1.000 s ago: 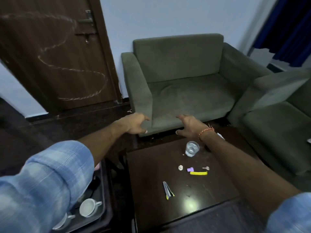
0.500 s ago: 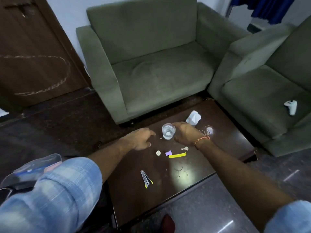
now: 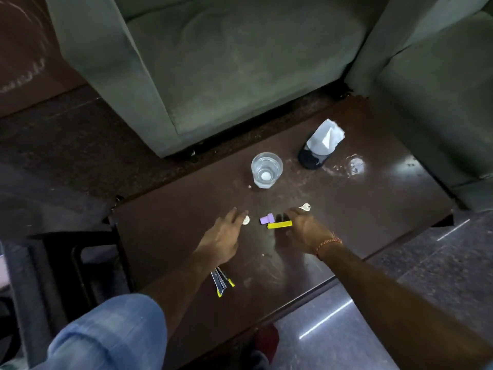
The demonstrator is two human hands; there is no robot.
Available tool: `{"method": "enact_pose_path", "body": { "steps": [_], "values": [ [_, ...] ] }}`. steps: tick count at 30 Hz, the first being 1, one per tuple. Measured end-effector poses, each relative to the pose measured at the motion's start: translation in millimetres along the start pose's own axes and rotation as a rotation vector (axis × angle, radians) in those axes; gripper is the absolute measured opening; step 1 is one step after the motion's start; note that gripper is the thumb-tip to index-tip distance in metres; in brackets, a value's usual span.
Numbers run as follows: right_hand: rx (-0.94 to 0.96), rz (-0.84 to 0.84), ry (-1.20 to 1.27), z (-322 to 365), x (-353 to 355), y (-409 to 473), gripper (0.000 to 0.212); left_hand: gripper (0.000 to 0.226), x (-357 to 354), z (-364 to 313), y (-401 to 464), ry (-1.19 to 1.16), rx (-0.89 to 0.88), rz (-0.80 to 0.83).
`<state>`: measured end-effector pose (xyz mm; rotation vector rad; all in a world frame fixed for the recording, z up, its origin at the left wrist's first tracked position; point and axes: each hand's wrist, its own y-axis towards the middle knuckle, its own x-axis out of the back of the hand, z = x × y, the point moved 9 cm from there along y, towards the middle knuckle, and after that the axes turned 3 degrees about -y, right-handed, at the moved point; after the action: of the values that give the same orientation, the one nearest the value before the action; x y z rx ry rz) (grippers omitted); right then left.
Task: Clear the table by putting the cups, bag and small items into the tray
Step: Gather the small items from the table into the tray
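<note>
Dark brown glossy table (image 3: 360, 214). Clear glass tumbler (image 3: 266, 170) upright near its far edge; white crumpled paper bag (image 3: 326, 137) right of the glass. Nearer than the glass: small white round piece (image 3: 246, 221), lilac block (image 3: 267, 218), yellow strip (image 3: 279, 225), small white bit (image 3: 305, 207). Left hand (image 3: 222, 237) grip loosely open, fingertips at the round piece, holding nothing. Right hand (image 3: 306, 231) fingers curled down beside the yellow strip; grip state unclear. Blue-yellow sachets (image 3: 221, 282) nearest, under left forearm.

Green sofa (image 3: 213, 62) beyond dark table (image 3: 373, 209)
</note>
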<state>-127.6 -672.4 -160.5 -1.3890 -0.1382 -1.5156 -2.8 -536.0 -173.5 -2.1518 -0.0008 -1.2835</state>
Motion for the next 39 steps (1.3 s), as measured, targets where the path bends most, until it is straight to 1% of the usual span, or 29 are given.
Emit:
{"method": "enact_pose_path", "body": {
  "steps": [3, 4, 6, 10, 13, 15, 19, 24, 28, 32, 35, 39],
  "values": [
    [0.023, -0.024, -0.04, -6, -20, 15, 0.037, 0.09, -17, 2, 12, 0.011, 0.04, -0.012],
    [0.009, -0.031, -0.085, -9, -26, 19, 0.037, 0.089, -22, 2, 14, 0.033, 0.047, -0.027],
    [-0.023, -0.061, -0.18, -14, -36, 22, 0.036, 0.078, -26, 0, 19, 0.111, 0.046, -0.082],
    [-0.047, -0.125, -0.367, -16, -48, 22, 0.024, 0.045, -21, -1, 28, 0.205, 0.054, -0.168],
    [-0.033, -0.156, -0.369, -11, -48, 16, 0.024, 0.03, -14, -3, 27, 0.165, 0.042, -0.163],
    [-0.028, -0.155, -0.374, -9, -43, 12, 0.021, 0.028, -4, -3, 21, 0.118, 0.028, -0.158],
    [-0.007, -0.176, -0.361, 2, -12, 4, 0.023, 0.03, 27, -7, 7, 0.07, -0.047, -0.18],
    [-0.001, -0.248, -0.4, 27, 45, -21, 0.017, 0.031, 81, -15, -20, 0.006, -0.131, -0.234],
    [0.014, -0.311, -0.398, 55, 100, -49, 0.021, 0.029, 138, -25, -52, 0.003, -0.201, -0.248],
    [0.06, -0.39, -0.398, 97, 161, -77, 0.024, 0.026, 200, -35, -89, 0.0, -0.264, -0.283],
    [0.094, -0.418, -0.397, 133, 190, -93, 0.022, 0.025, 238, -33, -116, 0.018, -0.254, -0.304],
    [0.182, -0.388, -0.423, 191, 196, -94, 0.023, 0.03, 271, -4, -153, 0.02, -0.201, -0.369]
  ]
}}
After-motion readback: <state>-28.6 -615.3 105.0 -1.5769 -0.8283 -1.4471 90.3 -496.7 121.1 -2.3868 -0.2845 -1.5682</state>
